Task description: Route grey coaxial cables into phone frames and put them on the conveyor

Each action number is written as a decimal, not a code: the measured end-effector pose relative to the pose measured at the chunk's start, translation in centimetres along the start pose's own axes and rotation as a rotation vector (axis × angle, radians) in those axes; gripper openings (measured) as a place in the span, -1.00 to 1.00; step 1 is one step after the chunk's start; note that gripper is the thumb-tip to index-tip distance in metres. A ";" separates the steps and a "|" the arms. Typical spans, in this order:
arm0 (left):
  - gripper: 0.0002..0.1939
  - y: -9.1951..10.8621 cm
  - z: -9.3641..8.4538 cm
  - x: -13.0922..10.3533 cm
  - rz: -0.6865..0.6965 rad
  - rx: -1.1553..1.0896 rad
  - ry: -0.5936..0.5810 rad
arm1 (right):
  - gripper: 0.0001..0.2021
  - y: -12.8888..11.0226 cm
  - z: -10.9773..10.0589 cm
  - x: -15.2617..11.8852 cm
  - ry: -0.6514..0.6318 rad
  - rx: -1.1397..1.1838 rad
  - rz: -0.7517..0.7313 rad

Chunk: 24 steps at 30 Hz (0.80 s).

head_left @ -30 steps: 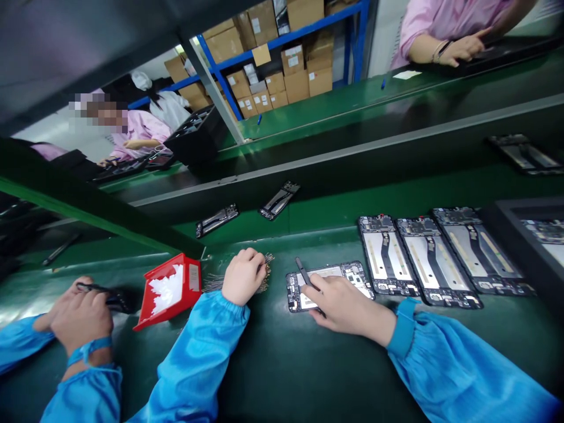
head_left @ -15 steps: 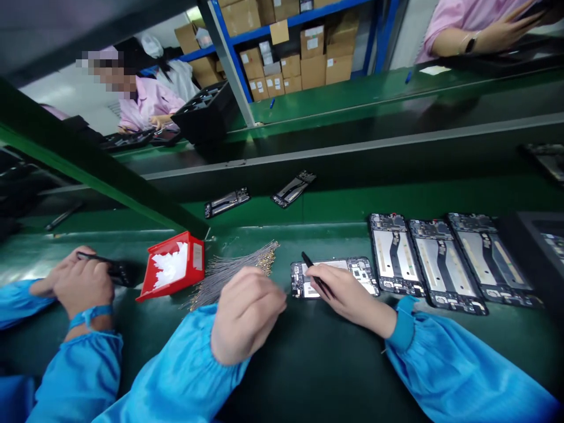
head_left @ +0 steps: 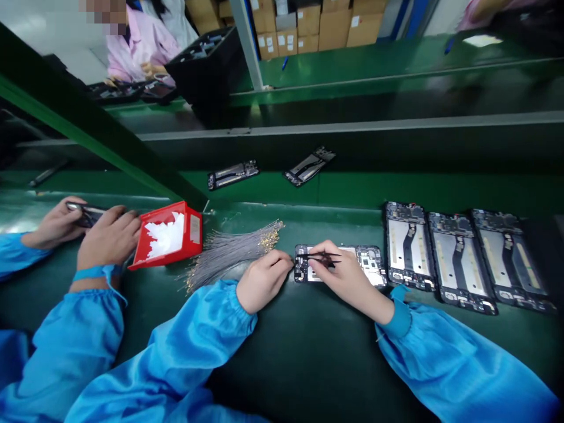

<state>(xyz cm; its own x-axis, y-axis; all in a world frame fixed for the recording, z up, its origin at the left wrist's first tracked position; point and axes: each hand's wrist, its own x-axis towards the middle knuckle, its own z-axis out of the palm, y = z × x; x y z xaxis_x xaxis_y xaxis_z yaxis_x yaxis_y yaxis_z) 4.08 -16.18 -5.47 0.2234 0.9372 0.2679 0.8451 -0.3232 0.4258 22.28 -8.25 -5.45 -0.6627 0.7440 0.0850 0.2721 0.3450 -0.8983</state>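
An opened phone (head_left: pixel 372 261) lies sideways on the green bench, its circuit boards showing. My right hand (head_left: pixel 352 282) rests over it, gripping black tweezers (head_left: pixel 318 257) whose tips point left across the phone's left end. Beside that same end my left hand (head_left: pixel 265 281) is closed in a pinch; whatever its fingers hold, if anything, is hidden. A bundle of thin grey cables (head_left: pixel 233 248) with gold-coloured ends lies just behind and left of my left hand.
A red bin (head_left: pixel 192 231) of white pieces stands left of the cables. A co-worker's hands (head_left: pixel 103 241) hold a phone further left. Several opened phones (head_left: pixel 409 247) line the right side; two more (head_left: pixel 233 174) lie behind, near a slanted green post (head_left: pixel 110 141).
My left hand has come down to the phone's left end. The tweezers have swung from steep to nearly level over the phone. The co-worker's hand has shifted toward the red bin.
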 end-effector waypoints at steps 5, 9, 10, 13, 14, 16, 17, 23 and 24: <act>-0.81 0.1 0.6 0.3 0.013 0.083 0.014 | -0.93 0.0 0.1 0.0 0.036 -0.066 -0.068; -0.78 0.2 0.9 0.5 0.026 0.217 0.015 | -0.95 0.0 -0.1 0.1 0.062 -0.086 -0.054; -0.77 0.2 0.9 0.5 0.029 0.242 0.014 | -0.95 0.0 -0.1 0.1 0.058 -0.088 -0.041; -0.76 0.2 1.0 0.5 0.028 0.259 0.013 | -0.97 -0.1 -0.1 0.2 0.038 -0.072 -0.031; -0.76 0.2 1.0 0.5 0.026 0.256 0.014 | -0.97 -0.2 -0.2 0.2 0.032 -0.059 -0.040; -0.76 0.2 1.0 0.5 0.025 0.250 0.016 | -0.95 -0.2 -0.2 0.2 0.032 -0.036 -0.072; -0.76 0.2 1.0 0.5 0.027 0.247 0.015 | -0.95 -0.2 -0.2 0.1 0.035 -0.030 -0.085; -0.76 0.2 1.0 0.5 0.036 0.235 -0.011 | -0.93 0.2 -0.2 0.1 0.054 -0.026 -0.085; -0.75 0.2 1.0 0.5 0.037 0.233 -0.011 | -0.92 0.2 -0.2 0.1 0.054 -0.024 -0.083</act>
<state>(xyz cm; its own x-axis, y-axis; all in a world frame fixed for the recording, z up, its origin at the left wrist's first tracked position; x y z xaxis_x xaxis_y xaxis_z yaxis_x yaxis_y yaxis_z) 4.83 -15.68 -6.15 0.2608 0.9270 0.2694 0.9253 -0.3197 0.2042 22.41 -8.00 -5.53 -0.6452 0.7420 0.1821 0.2352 0.4197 -0.8767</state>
